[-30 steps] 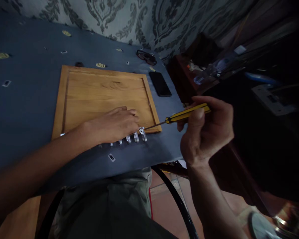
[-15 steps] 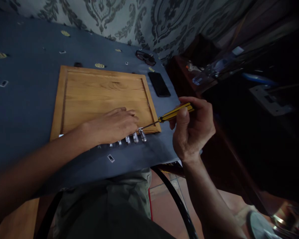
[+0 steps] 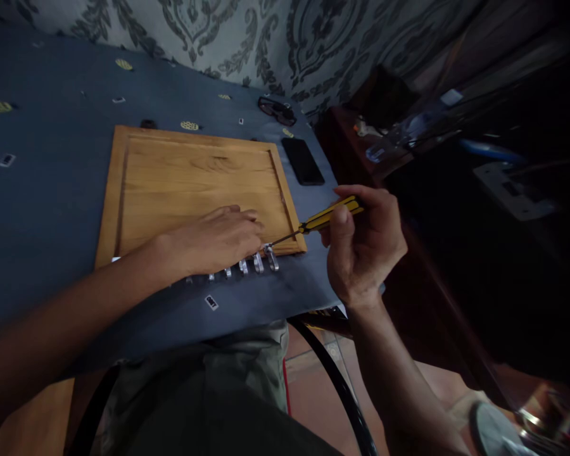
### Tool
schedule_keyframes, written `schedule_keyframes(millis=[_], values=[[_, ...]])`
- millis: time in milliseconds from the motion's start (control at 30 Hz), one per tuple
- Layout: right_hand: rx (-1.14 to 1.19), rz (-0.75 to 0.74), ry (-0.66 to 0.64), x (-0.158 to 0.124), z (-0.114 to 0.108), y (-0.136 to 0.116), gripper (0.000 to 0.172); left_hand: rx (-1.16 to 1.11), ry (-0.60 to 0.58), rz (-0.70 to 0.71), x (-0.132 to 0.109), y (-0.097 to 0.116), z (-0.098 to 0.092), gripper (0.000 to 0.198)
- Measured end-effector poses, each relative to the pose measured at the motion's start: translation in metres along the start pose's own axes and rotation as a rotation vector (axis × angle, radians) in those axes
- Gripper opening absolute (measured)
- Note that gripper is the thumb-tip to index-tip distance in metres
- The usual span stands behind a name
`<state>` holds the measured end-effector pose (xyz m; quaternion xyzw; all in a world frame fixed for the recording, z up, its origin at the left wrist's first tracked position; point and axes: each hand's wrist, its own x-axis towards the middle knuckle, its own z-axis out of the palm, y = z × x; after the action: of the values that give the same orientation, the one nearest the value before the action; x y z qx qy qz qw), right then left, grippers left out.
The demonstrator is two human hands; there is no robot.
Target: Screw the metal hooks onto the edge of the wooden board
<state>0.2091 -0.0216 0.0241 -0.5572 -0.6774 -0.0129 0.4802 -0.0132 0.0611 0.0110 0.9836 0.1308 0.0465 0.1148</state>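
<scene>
A flat wooden panel (image 3: 194,177) with a raised frame lies on the cloth-covered table. Along its near edge runs a row of shiny metal hooks (image 3: 259,262), their curved ends jutting toward me. My left hand (image 3: 223,239) lies palm down over this row, fingers bent and together, holding it against the panel; the thumb and most of the strip under the hand are hidden. A yellow-and-black screwdriver (image 3: 320,220) is gripped in my right hand (image 3: 365,244), thumb along its handle. Its shaft slants down leftward, the tip at the rightmost hook.
A black phone (image 3: 303,161) and dark glasses (image 3: 277,111) lie beyond the panel's right side. Right of the table stands a dark reddish cabinet (image 3: 344,136) with clutter on it. A black curved chair arm (image 3: 337,373) is below the table edge.
My right hand and the screwdriver handle have shifted slightly left, with the tip staying at the rightmost hook. My left hand and the panel look unmoved.
</scene>
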Motion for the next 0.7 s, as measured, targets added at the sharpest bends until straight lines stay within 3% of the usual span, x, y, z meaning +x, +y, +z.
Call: schedule_keyframes(millis=[100, 300, 433, 700], values=[[0.000, -0.057, 0.038, 0.003, -0.001, -0.005, 0.020, 0.016, -0.014, -0.021, 0.001, 0.002, 0.000, 0.026], [0.172, 0.121, -0.014, 0.007, 0.000, -0.014, 0.022, 0.034, -0.027, -0.040, 0.002, 0.004, 0.000, 0.028], [0.334, 0.136, -0.043, 0.009, 0.002, -0.018, 0.023, 0.034, -0.007, -0.002, 0.002, 0.000, 0.002, 0.027], [0.390, 0.163, -0.189, 0.014, -0.006, -0.018, 0.034, 0.021, -0.016, -0.004, 0.000, -0.001, 0.002, 0.027]])
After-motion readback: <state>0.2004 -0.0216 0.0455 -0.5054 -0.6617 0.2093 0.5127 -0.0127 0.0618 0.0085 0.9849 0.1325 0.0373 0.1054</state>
